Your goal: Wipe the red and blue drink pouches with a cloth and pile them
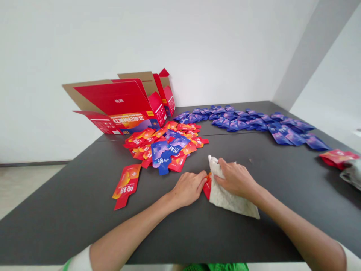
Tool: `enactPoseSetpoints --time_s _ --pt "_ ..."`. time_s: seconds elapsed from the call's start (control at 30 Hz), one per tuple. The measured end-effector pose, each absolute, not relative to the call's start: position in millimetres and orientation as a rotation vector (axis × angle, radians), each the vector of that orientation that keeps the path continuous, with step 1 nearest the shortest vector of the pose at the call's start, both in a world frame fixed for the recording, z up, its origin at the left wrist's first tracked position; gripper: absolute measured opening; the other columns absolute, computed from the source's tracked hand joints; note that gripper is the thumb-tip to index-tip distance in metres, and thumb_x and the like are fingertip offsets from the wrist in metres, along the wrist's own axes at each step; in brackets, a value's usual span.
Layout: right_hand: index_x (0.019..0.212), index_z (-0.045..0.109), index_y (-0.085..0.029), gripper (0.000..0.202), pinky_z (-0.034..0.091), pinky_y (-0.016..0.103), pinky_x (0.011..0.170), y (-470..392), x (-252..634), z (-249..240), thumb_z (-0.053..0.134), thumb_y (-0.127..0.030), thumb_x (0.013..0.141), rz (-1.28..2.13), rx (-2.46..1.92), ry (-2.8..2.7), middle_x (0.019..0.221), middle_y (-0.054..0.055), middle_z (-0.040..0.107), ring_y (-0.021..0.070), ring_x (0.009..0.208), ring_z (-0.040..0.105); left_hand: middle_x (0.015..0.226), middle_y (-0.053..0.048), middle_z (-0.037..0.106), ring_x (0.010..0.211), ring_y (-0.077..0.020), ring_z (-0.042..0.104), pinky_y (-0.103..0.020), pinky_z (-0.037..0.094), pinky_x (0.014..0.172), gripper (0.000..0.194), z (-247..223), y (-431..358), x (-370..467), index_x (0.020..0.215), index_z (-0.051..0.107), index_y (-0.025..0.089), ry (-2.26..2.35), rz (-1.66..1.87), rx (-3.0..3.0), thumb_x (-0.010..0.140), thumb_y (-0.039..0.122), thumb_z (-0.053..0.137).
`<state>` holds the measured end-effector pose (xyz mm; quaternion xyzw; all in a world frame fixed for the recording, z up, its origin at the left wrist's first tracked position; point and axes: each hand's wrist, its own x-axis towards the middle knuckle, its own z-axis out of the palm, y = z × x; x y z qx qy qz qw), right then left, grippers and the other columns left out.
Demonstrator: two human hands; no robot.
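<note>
My left hand (189,188) pinches one end of a red pouch (207,187) just above the dark table. Across the rest of that pouch lies a whitish cloth (232,203), which covers most of it. My right hand (235,177) grips the cloth, its fingers bent over the fabric against the pouch. Left of my hands, a single red pouch with a spout-like tab (128,184) lies flat. Beyond it is a loose pile of red pouches (146,143), with a few blue pouches (169,148) on top.
Two open red cardboard boxes (126,101) stand at the back left, flaps raised. Rows of blue pouches (239,122) spread along the back and right of the table (175,233). At the right edge lie more red pouches (337,157) beside a greyish cloth (352,173).
</note>
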<state>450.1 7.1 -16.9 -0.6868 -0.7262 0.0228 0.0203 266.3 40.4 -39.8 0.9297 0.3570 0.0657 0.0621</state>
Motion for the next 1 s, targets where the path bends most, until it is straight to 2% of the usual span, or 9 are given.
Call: enactPoseSetpoints --time_s 0.13,0.27,0.37,0.43,0.53,0.7,0.77,0.87,1.0 --pt "0.098 0.044 -0.018 0.03 0.034 0.026 0.06 9.9 460.1 -19.3 0.038 -0.045 0.085 0.101 -2.165 -2.187 0.084 0.008 0.063 0.0233 0.077 0.061 0.072 0.0 0.062 0.07 -0.0163 0.061 -0.025 0.04 0.064 0.028 -37.0 43.0 263.4 0.086 0.051 0.021 1.027 0.301 2.692 0.093 0.034 0.027" --pt "0.097 0.045 -0.018 0.035 0.03 0.026 0.055 17.6 489.4 -19.1 0.035 -0.049 0.086 0.108 -2.329 -1.934 0.079 0.009 0.062 0.0224 0.072 0.06 0.058 0.004 0.057 0.05 -0.009 0.053 -0.02 0.038 0.053 0.031 -32.8 54.2 254.7 0.079 0.048 0.019 0.952 0.466 2.301 0.093 0.037 0.026" --pt "0.099 0.046 -0.018 0.036 0.027 0.026 0.053 21.4 506.7 -20.1 0.034 -0.05 0.086 0.117 -2.285 -1.842 0.08 0.009 0.061 0.0219 0.071 0.059 0.056 0.005 0.054 0.04 -0.0072 0.046 -0.019 0.035 0.044 0.032 -25.6 71.9 241.0 0.079 0.045 0.019 0.989 0.733 2.024 0.091 0.043 0.028" --pt "0.098 0.046 -0.019 0.036 0.027 0.026 0.052 22.7 510.1 -23.8 0.036 -0.05 0.085 0.161 -2.246 -1.852 0.079 0.008 0.061 0.0217 0.07 0.058 0.056 0.005 0.054 0.042 -0.008 0.048 -0.019 0.038 0.046 0.032 -19.3 87.7 226.8 0.08 0.044 0.019 1.082 0.991 1.931 0.09 0.045 0.029" --pt "0.096 0.046 -0.02 0.036 0.026 0.025 0.052 24.7 507.4 -33.1 0.038 -0.052 0.083 0.234 -2.22 -1.911 0.077 0.007 0.06 0.0223 0.071 0.059 0.062 0.003 0.058 0.05 -0.0105 0.055 -0.021 0.043 0.053 0.032 -12.6 113.1 198.2 0.083 0.046 0.019 1.42 1.259 1.941 0.091 0.042 0.025" --pt "0.099 0.047 -0.02 0.039 0.029 0.025 0.055 30.2 507.8 -45.8 0.039 -0.054 0.081 0.302 -2.208 -1.962 0.08 0.008 0.061 0.0245 0.078 0.06 0.08 -0.005 0.065 0.078 -0.0204 0.061 -0.032 0.045 0.072 0.027 -16.5 139.9 155.7 0.088 0.054 0.02 2.16 1.083 2.064 0.088 0.036 0.033" --pt "0.101 0.047 -0.02 0.04 0.03 0.025 0.056 31.7 510.4 -47.8 0.04 -0.054 0.081 0.324 -2.193 -1.966 0.081 0.008 0.062 0.0246 0.079 0.06 0.092 -0.011 0.064 0.092 -0.0248 0.058 -0.038 0.043 0.081 0.027 -18.9 141.9 149.8 0.092 0.056 0.018 2.214 1.095 2.065 0.086 0.034 0.036" --pt "0.099 0.047 -0.02 0.039 0.03 0.025 0.057 31.7 512.2 -49.0 0.039 -0.054 0.081 0.334 -2.195 -1.973 0.081 0.008 0.061 0.0249 0.078 0.06 0.115 -0.015 0.055 0.112 -0.0261 0.047 -0.04 0.036 0.095 0.036 -20.1 139.6 152.7 0.113 0.051 0.013 2.203 1.167 2.189 0.087 0.033 0.034" --pt "0.097 0.048 -0.019 0.037 0.03 0.025 0.057 30.8 512.4 -48.1 0.04 -0.051 0.081 0.348 -2.178 -1.989 0.082 0.009 0.061 0.0245 0.079 0.06 0.138 -0.009 0.037 0.128 -0.0233 0.03 -0.042 0.027 0.105 0.049 -26.6 138.1 162.8 0.134 0.034 0.021 1.93 1.06 2.625 0.089 0.04 0.032"
